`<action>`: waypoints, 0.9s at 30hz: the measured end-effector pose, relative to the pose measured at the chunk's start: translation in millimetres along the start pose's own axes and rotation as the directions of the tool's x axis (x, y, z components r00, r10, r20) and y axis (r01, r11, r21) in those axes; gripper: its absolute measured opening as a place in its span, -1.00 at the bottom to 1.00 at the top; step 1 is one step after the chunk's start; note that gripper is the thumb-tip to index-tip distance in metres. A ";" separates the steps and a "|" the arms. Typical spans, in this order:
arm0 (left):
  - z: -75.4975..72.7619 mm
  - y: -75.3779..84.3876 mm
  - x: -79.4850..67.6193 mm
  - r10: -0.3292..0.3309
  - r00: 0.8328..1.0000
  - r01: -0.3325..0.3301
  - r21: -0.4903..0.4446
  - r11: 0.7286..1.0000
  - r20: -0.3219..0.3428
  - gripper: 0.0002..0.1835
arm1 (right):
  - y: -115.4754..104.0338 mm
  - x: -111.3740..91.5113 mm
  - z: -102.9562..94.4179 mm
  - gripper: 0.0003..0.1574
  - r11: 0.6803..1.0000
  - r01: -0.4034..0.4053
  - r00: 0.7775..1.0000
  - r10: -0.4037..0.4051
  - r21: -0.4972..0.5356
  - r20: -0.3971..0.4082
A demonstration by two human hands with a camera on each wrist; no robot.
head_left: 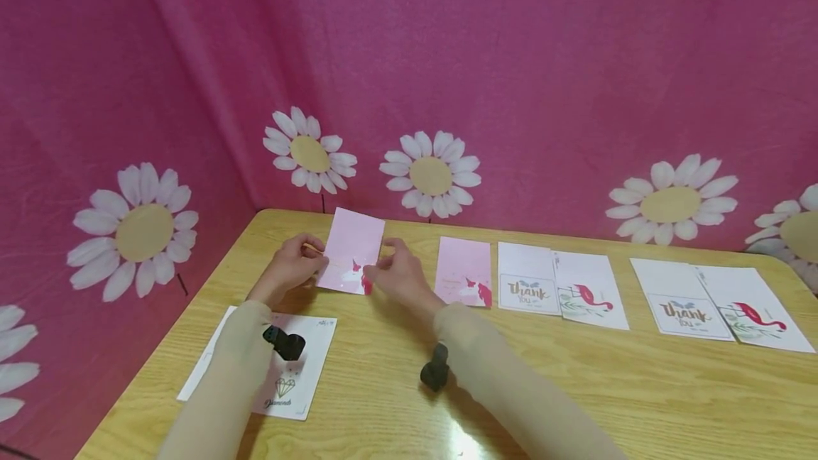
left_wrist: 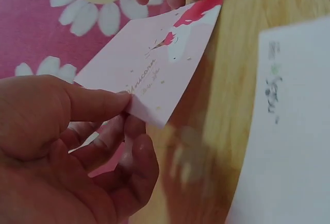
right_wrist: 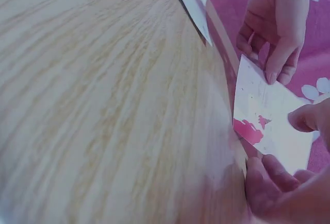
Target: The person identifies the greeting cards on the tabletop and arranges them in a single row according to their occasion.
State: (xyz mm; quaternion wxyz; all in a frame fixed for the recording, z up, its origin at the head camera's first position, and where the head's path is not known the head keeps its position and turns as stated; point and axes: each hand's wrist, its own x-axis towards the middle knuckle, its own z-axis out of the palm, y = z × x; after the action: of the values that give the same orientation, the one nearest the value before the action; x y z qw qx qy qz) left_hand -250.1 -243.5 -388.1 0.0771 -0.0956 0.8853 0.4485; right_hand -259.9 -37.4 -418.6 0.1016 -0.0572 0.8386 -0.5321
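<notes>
A pink unicorn card (head_left: 353, 240) is raised at a tilt over the far left of the table. My left hand (head_left: 290, 265) pinches its left edge, the thumb on the printed face and the fingers behind, as the left wrist view shows. On the opposite edge is my right hand (head_left: 401, 274), thumb and fingers spread apart with the fingertips right at the card. In the right wrist view the right thumb (right_wrist: 305, 118) overlaps the card's face. Below my left forearm lies a white card (head_left: 316, 346) with a diamond print, partly covered by the sleeve.
To the right lie another pink unicorn card (head_left: 461, 265), a thank-you card (head_left: 525, 261) and a flamingo card (head_left: 588, 279). Farther right are a second thank-you card (head_left: 664, 279) and a second flamingo card (head_left: 757, 293). A pink flowered curtain (head_left: 511, 77) stands behind the wooden table (head_left: 549, 382).
</notes>
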 end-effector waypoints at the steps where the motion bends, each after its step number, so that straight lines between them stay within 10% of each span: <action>1: -0.5 0.6 -2.2 0.006 1.000 -0.006 -0.017 1.000 0.004 -0.69 | -0.3 -0.3 -1.1 -0.15 1.000 -0.005 1.000 0.006 0.020 -0.010; 18: -5.8 9.0 -37.4 0.166 0.975 -0.128 -0.237 0.963 0.147 -0.72 | -5.7 -12.2 -36.8 0.16 0.975 0.167 0.984 -0.156 0.148 -0.081; 27: 3.8 14.4 -50.9 0.227 0.961 -0.192 -0.211 0.958 0.156 -0.65 | -2.3 -24.7 -49.5 -0.04 0.980 0.186 0.982 -0.182 0.072 -0.059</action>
State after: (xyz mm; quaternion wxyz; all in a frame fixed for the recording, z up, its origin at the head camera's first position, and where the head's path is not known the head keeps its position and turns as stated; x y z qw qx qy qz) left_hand -204.0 -227.0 -367.7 0.0983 0.0325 0.8320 0.5450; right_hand -247.4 10.3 -393.4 0.0324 -0.1168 0.8108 -0.5727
